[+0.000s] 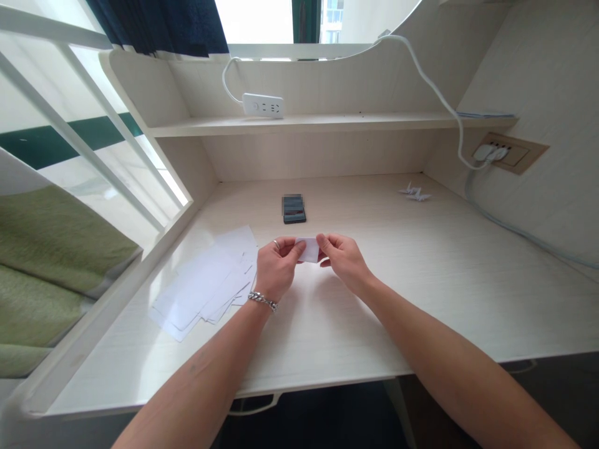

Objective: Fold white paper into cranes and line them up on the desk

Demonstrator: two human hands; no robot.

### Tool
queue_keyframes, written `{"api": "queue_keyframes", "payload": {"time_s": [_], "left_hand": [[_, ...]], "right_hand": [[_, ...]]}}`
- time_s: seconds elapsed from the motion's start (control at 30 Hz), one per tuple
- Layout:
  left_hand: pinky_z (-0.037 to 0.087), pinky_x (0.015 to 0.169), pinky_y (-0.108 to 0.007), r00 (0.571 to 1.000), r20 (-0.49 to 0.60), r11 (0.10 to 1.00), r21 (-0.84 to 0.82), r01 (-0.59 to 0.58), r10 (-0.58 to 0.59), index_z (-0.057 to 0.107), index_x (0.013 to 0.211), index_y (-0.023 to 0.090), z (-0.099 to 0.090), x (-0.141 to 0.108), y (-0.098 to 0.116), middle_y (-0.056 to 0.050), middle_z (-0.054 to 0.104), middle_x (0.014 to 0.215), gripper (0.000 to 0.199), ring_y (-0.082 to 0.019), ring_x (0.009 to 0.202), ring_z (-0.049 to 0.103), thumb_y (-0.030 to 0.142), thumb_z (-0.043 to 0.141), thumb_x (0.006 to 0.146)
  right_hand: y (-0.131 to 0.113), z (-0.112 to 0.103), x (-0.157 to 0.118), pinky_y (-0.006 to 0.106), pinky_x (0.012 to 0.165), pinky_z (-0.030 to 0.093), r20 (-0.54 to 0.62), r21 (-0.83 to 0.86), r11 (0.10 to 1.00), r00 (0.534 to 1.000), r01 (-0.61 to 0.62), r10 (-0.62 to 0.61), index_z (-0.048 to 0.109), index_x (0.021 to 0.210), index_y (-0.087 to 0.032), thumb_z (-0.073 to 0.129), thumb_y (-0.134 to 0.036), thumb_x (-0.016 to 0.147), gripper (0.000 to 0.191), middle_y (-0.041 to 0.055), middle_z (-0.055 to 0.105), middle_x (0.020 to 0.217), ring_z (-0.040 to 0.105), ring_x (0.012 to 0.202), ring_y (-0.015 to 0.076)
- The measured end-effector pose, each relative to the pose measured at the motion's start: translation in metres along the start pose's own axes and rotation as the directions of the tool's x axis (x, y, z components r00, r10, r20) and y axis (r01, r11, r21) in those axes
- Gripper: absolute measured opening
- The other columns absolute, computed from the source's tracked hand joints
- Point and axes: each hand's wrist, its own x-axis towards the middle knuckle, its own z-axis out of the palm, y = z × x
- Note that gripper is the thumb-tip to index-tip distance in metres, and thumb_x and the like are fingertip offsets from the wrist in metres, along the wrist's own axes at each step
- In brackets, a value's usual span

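A small folded white paper (pixel 309 249) is pinched between both my hands just above the pale wooden desk (pixel 421 293). My left hand (pixel 276 267), with a ring and a metal bracelet on the wrist, grips its left edge. My right hand (pixel 343 258) grips its right edge with thumb and fingertips. A spread pile of white paper sheets (pixel 206 284) lies on the desk just left of my left hand.
A dark phone (pixel 294 209) lies flat behind my hands. A folded white paper crane (pixel 415 193) sits at the back right. A white power strip (pixel 262 105) rests on the shelf above, its cable running to a wall socket (pixel 508 153) on the right.
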Motion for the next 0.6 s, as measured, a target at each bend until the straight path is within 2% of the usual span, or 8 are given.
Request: {"api": "queue_keyframes", "payload": {"time_s": [0.13,0.3,0.47,0.6], "left_hand": [[0.057,0.063,-0.029,0.999,-0.041,1.0,0.016,0.009,-0.009,0.071,0.085,0.01,-0.0014,0.0001,0.0019,-0.008,0.074,0.077,0.039,-0.018,0.068,0.068,0.041,0.083,0.063],[0.057,0.062,-0.03,0.998,-0.069,0.999,0.033,0.008,-0.006,0.072,0.085,0.01,-0.0004,0.0006,0.003,-0.008,0.074,0.078,0.041,-0.018,0.068,0.068,0.043,0.083,0.062],[0.058,0.062,-0.03,0.995,-0.095,0.999,0.032,0.023,-0.02,0.071,0.087,0.009,-0.0005,0.0019,0.002,-0.009,0.074,0.08,0.044,-0.017,0.068,0.068,0.043,0.082,0.063],[0.058,0.061,-0.028,0.995,-0.086,0.999,0.009,0.053,-0.052,0.069,0.089,0.009,0.0,0.002,0.0019,-0.009,0.074,0.082,0.044,-0.017,0.069,0.068,0.043,0.082,0.063]], "right_hand": [[-0.0004,0.0012,-0.0009,0.027,0.059,0.052,0.113,-0.01,0.997,0.991,-0.071,0.072,0.062,0.069,-0.015,0.071,-0.059,0.071,0.045,0.0035,0.065,0.066,0.062,0.061,0.0139],[0.0011,0.0048,-0.0022,0.027,0.057,0.051,0.073,-0.07,0.995,0.995,-0.069,0.074,0.062,0.069,-0.015,0.073,-0.05,0.073,0.036,0.0039,0.065,0.062,0.06,0.056,0.0129],[0.0027,0.0049,-0.002,0.027,0.058,0.051,0.146,-0.131,0.99,0.986,-0.061,0.08,0.062,0.069,-0.015,0.066,-0.043,0.08,0.03,0.0051,0.068,0.068,0.061,0.059,0.0129],[0.0042,0.0039,-0.0016,0.025,0.053,0.046,0.124,-0.248,0.968,0.99,-0.039,0.072,0.059,0.065,-0.017,0.06,-0.037,0.083,0.027,0.0032,0.065,0.063,0.058,0.054,0.0119]]}}
